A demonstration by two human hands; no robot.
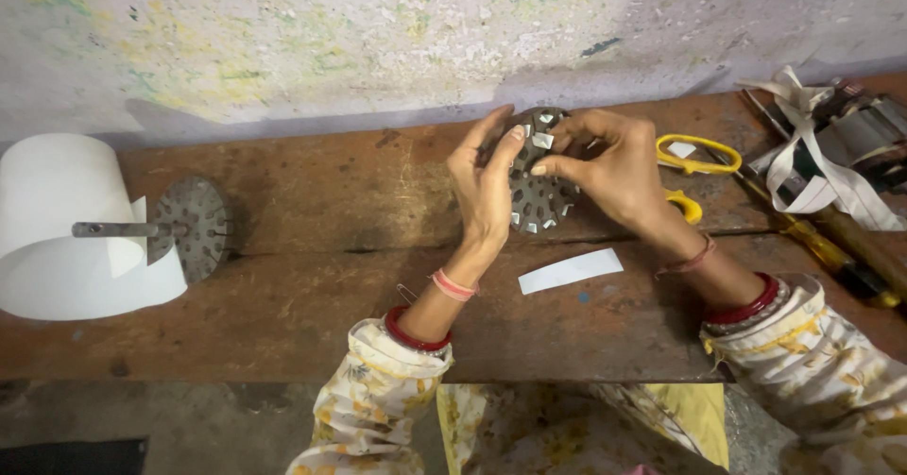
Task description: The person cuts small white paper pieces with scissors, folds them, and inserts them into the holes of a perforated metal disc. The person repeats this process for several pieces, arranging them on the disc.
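I hold a round slotted metal core (536,196) upright above the wooden bench (312,286), near the wall. My left hand (484,187) grips its left rim, fingers curled over the top. My right hand (609,163) pinches a small white paper slip at a slot near the top of the core. Several white paper slips sit in the slots around its edge. A cut strip of white paper (570,271) lies flat on the bench just below my hands.
A second slotted core on a shaft (184,229) lies at the left beside a white paper roll (66,229). Yellow-handled scissors (697,159) lie right of my hands. Tools, a screwdriver (831,244) and white tape (812,168) crowd the right end.
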